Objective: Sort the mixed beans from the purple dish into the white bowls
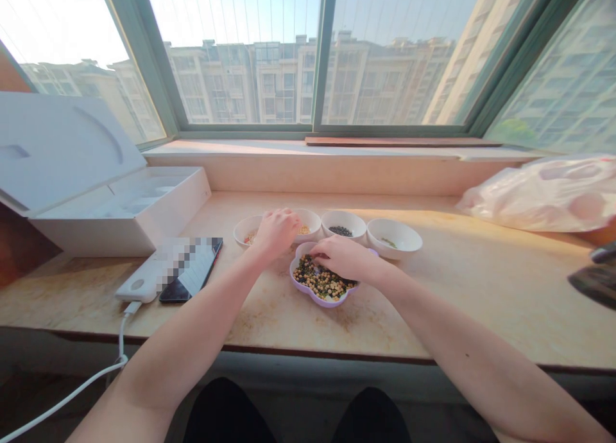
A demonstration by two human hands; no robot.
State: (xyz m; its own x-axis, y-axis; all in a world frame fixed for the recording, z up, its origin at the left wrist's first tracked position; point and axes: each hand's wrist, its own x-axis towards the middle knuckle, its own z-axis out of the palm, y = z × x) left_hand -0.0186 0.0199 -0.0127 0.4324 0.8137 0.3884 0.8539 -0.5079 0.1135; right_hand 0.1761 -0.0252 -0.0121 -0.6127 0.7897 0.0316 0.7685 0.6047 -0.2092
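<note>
Centre of frame, on worktop (481, 289): purple dish (315, 301) of mixed beans (325, 284). Right hand (342, 257) over dish, fingers (321, 257) bunched down among beans; grip impossible to tell. Left hand (276, 232) above two leftmost of four white bowls (407, 234) just behind dish, fingers curled shut. Left of frame: phone (192, 276), power bank (144, 282), open white box (158, 212).

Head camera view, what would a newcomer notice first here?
The purple dish of mixed beans at the middle of the counter, with the right hand reaching into it. Behind it stands a row of white bowls, the left hand over the two on the left; a big window with apartment blocks fills the top.
</note>
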